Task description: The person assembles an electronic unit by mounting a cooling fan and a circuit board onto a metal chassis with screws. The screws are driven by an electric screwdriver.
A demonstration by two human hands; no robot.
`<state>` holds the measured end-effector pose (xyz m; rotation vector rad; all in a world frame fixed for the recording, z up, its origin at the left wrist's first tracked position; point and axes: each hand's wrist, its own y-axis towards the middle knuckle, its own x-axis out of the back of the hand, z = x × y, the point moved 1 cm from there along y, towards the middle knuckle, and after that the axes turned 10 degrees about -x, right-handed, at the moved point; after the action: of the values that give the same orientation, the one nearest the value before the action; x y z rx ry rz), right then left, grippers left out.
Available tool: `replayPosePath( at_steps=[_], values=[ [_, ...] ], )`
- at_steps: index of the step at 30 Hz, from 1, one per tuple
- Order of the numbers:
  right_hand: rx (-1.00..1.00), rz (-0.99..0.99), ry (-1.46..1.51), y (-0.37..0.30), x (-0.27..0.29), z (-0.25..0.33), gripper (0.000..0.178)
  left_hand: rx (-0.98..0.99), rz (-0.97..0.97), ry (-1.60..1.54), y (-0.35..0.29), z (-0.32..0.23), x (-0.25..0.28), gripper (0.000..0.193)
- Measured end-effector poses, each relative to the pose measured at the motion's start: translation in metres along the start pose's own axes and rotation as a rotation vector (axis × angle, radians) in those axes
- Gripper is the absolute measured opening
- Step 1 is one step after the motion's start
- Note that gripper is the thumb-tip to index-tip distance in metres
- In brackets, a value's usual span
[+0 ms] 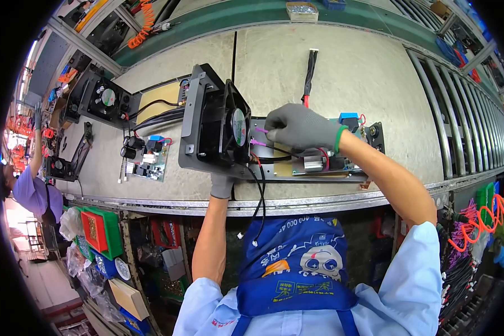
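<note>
One fan chassis (191, 120): centre of the frame, on the bench (372, 67), close to its front edge.
Progress: the black fan (239, 126) looks already fixed in place, and a silver heat sink (313, 163) with other board parts sits over the base tray (269, 169); the wiring seems only partly done, since white plugs (255, 243) hang free past the bench edge on black cables (262, 196).
Direction: the fan's round label faces the right of the frame; its housing stands up at the tray's left end, and the tray's long axis runs left to right, roughly along the bench edge.
Right hand (305, 129): gray-gloved, fingertips drawn together, apparently pinching a purple-sleeved lead (261, 130); a second purple sleeve (257, 142) lies just below.
Left hand (223, 186): gray-gloved, under the chassis and mostly hidden; its grip cannot be told.
Left of centre: a loose circuit board (151, 162), with another fan unit (107, 96) beyond, upper left.
Upper centre: a black cable bundle (309, 75) with a red end.
Right side: steel rollers (459, 112).
Far left: a co-worker (31, 187) in purple.
</note>
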<state>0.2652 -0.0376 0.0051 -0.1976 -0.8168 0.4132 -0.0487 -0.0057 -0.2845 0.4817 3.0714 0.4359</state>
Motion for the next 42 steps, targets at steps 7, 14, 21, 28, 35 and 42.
replayPosePath(
  at_steps=[7,14,21,28,35,42],
  values=[
    [0.006,0.153,0.389,-0.002,0.038,0.011,0.038,0.095,-0.028,-0.761,0.01,-0.085,-0.039,0.032],
    [0.071,0.255,0.487,-0.015,0.04,-0.001,0.05,0.033,-0.422,-0.28,0.032,-0.095,-0.067,0.031],
    [-0.044,0.335,0.889,-0.025,0.031,-0.015,0.029,0.009,-0.236,-0.001,0.037,-0.158,-0.087,0.041],
    [0.137,-0.305,-0.091,0.02,0.005,-0.028,0.024,0.524,-0.41,-0.454,0.05,-0.211,-0.099,0.038],
    [0.134,0.045,-0.091,0.026,-0.01,0.023,0.027,0.066,-0.001,0.229,0.009,0.026,0.013,0.044],
    [0.064,-0.033,-0.485,0.007,-0.005,0.022,0.027,0.052,-0.037,-0.027,0.003,0.055,0.003,0.049]
  ],
)
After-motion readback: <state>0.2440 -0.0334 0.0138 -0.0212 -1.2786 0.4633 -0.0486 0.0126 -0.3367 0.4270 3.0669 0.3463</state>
